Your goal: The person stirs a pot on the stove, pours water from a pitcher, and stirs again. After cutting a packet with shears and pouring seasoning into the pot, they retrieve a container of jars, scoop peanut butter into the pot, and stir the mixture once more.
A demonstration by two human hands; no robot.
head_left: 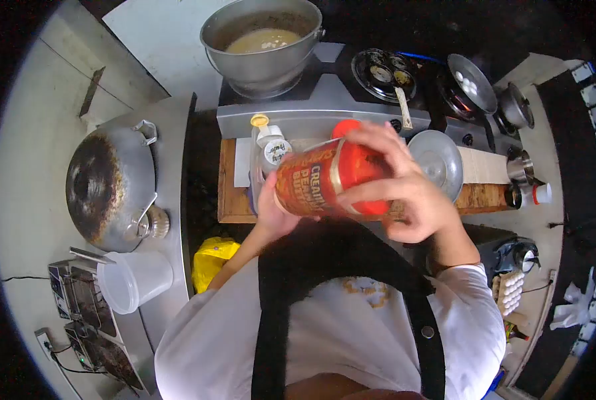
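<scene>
A peanut butter jar (311, 181) with an orange-red label and a red lid lies tilted on its side in front of my chest. My left hand (271, 213) grips its base end from below. My right hand (404, 190) wraps over the red lid end, fingers curled around it. Both hands hold the jar above a wooden board (228, 207).
A big metal pot (261, 40) of yellowish liquid sits on the stove (311, 100) behind. White bottles (271, 143), a steel lid (438, 160), an upturned blackened pot (108, 183), a plastic tub (134, 280) and an egg tray (510, 290) surround me.
</scene>
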